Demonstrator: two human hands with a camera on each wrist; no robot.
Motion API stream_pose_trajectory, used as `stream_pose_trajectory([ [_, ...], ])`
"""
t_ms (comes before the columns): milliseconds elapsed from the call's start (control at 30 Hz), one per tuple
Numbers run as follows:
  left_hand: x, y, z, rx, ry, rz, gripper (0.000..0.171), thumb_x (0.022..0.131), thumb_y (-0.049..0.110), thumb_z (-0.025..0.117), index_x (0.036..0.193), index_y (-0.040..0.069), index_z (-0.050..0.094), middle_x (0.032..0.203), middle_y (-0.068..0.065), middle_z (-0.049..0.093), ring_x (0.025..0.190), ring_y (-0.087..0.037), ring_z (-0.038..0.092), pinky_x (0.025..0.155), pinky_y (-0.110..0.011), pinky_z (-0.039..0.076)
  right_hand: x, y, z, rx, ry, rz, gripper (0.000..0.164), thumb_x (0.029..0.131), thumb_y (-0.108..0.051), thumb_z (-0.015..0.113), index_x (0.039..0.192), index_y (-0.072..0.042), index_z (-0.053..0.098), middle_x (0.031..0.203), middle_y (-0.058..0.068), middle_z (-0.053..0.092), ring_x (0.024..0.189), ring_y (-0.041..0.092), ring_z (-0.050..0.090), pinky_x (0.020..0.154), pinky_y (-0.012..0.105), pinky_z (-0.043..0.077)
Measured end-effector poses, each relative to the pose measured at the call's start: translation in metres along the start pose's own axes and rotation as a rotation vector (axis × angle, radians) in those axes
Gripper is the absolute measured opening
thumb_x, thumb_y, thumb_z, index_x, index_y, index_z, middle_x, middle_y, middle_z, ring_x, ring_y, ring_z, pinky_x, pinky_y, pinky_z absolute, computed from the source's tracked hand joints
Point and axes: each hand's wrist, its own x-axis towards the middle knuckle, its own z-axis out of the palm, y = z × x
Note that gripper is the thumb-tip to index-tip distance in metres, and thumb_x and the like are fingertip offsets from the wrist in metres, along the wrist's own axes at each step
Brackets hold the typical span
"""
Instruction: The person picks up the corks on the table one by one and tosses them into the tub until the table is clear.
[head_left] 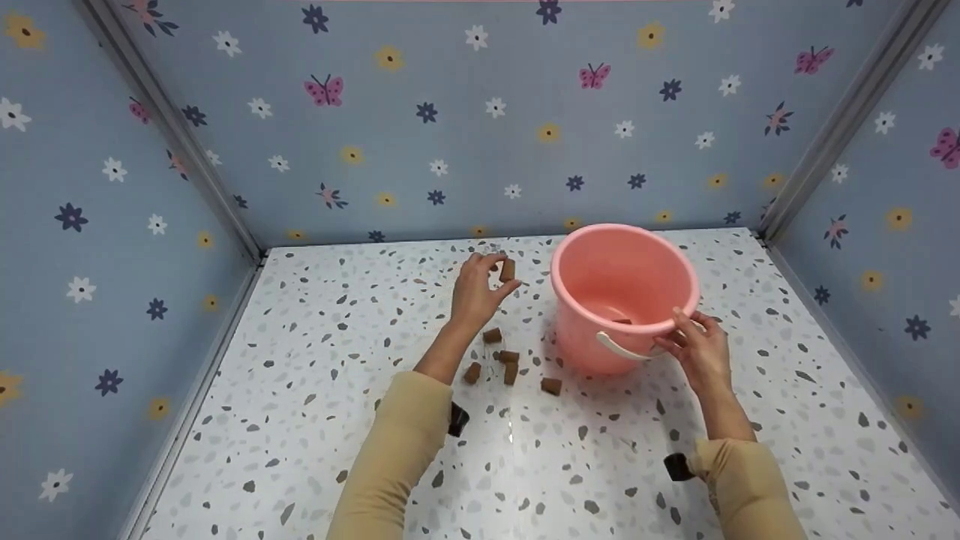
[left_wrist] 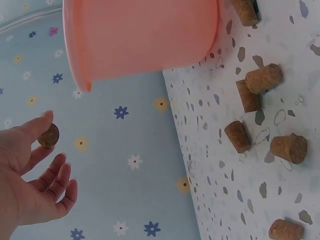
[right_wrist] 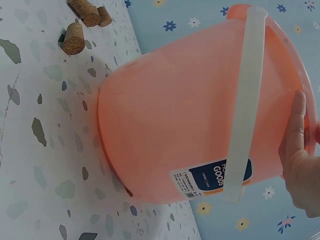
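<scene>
A cork (head_left: 508, 271) is pinched between the thumb and fingertips of my left hand (head_left: 474, 292), raised to the left of the pink bucket (head_left: 581, 341). In the left wrist view, the end of this held cork (left_wrist: 49, 136) shows and the other fingers curl loosely. My right hand (head_left: 703, 352) holds the bucket's near right rim, with its thumb along the outer wall in the right wrist view. The bucket stands upright, its pale handle (head_left: 621, 347) hanging down the front. Inside, a small brown piece (head_left: 622, 322) shows just past the near rim.
Several loose corks lie left of the bucket, including one cork (head_left: 551, 386) near its base and a pair of touching corks, the upper cork (head_left: 508, 356) among them. The speckled tabletop (head_left: 337, 360) ends at flowered panels (head_left: 450, 112) behind and on both sides.
</scene>
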Motion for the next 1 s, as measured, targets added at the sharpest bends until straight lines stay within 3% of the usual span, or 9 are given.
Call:
stream_pose_trajectory([
  [100, 0.002, 0.013, 0.006, 0.02, -0.021, 0.006, 0.042, 0.076, 0.024, 0.07, 0.112, 0.006, 0.059, 0.099, -0.011, 0.054, 0.091, -0.022, 0.051, 0.076, -0.034, 0.042, 0.001, 0.001, -0.001, 0.045, -0.02, -0.006, 0.042, 0.083, -0.015, 0.062, 0.116, -0.002, 0.039, 0.098, 0.022, 0.059, 0.083, 0.033, 0.061, 0.068, 0.04, 0.049],
  [233, 0.003, 0.03, 0.014, 0.043, -0.05, 0.015, 0.042, 0.076, 0.028, 0.07, 0.112, 0.01, 0.059, 0.1, -0.008, 0.054, 0.092, -0.019, 0.05, 0.077, -0.03, 0.042, -0.031, -0.037, 0.035, 0.085, -0.049, 0.076, 0.039, 0.084, -0.013, 0.061, 0.113, -0.002, 0.039, 0.094, 0.02, 0.06, 0.078, 0.029, 0.062, 0.066, 0.037, 0.05],
  [300, 0.003, 0.038, 0.018, 0.042, -0.059, 0.024, 0.042, 0.076, 0.028, 0.07, 0.112, 0.01, 0.059, 0.1, -0.008, 0.055, 0.092, -0.017, 0.05, 0.077, -0.029, 0.042, -0.036, -0.044, 0.041, 0.072, -0.042, 0.09, 0.039, 0.083, -0.013, 0.062, 0.114, -0.003, 0.039, 0.095, 0.02, 0.059, 0.08, 0.029, 0.062, 0.067, 0.038, 0.05],
  [433, 0.004, 0.052, 0.025, 0.035, -0.07, 0.055, 0.042, 0.075, 0.029, 0.07, 0.112, 0.011, 0.059, 0.098, -0.006, 0.054, 0.089, -0.016, 0.049, 0.074, -0.027, 0.042, -0.012, -0.018, 0.015, -0.029, -0.005, 0.054, 0.05, 0.081, -0.021, 0.065, 0.12, -0.005, 0.038, 0.104, 0.02, 0.058, 0.089, 0.031, 0.06, 0.071, 0.039, 0.049],
  [533, 0.005, 0.061, 0.031, 0.032, -0.068, 0.096, 0.042, 0.075, 0.031, 0.07, 0.11, 0.01, 0.06, 0.095, -0.006, 0.054, 0.087, -0.016, 0.049, 0.072, -0.026, 0.042, 0.004, 0.002, -0.003, -0.013, 0.005, 0.019, 0.055, 0.081, -0.022, 0.065, 0.123, -0.003, 0.036, 0.109, 0.024, 0.055, 0.092, 0.035, 0.058, 0.073, 0.042, 0.048],
  [633, 0.005, 0.069, 0.036, 0.021, -0.077, 0.129, 0.042, 0.074, 0.03, 0.071, 0.109, 0.009, 0.06, 0.095, -0.006, 0.054, 0.087, -0.016, 0.05, 0.071, -0.025, 0.042, 0.007, 0.006, -0.007, 0.024, -0.015, -0.018, 0.051, 0.082, -0.018, 0.064, 0.121, -0.001, 0.036, 0.105, 0.027, 0.055, 0.087, 0.037, 0.059, 0.069, 0.042, 0.048],
  [700, 0.005, 0.075, 0.04, 0.017, -0.09, 0.143, 0.042, 0.074, 0.03, 0.071, 0.109, 0.009, 0.06, 0.098, -0.007, 0.055, 0.089, -0.017, 0.051, 0.073, -0.024, 0.042, -0.003, -0.005, 0.004, 0.032, -0.013, -0.005, 0.047, 0.082, -0.016, 0.063, 0.118, 0.0, 0.038, 0.101, 0.026, 0.056, 0.084, 0.035, 0.06, 0.068, 0.041, 0.049],
  [900, 0.006, 0.087, 0.049, 0.075, -0.143, 0.144, 0.043, 0.074, 0.033, 0.07, 0.11, 0.012, 0.06, 0.105, -0.003, 0.054, 0.097, -0.016, 0.049, 0.079, -0.024, 0.041, -0.071, -0.081, 0.085, 0.022, 0.01, 0.085, 0.043, 0.081, -0.014, 0.064, 0.11, 0.0, 0.036, 0.087, 0.014, 0.061, 0.073, 0.022, 0.063, 0.065, 0.031, 0.051],
  [1000, 0.007, 0.09, 0.051, 0.098, -0.165, 0.128, 0.043, 0.074, 0.034, 0.07, 0.111, 0.014, 0.06, 0.106, -0.001, 0.053, 0.098, -0.015, 0.048, 0.08, -0.024, 0.041, -0.09, -0.103, 0.109, 0.03, 0.035, 0.12, 0.038, 0.083, -0.012, 0.062, 0.108, -0.002, 0.034, 0.079, 0.008, 0.062, 0.069, 0.017, 0.062, 0.062, 0.027, 0.051],
])
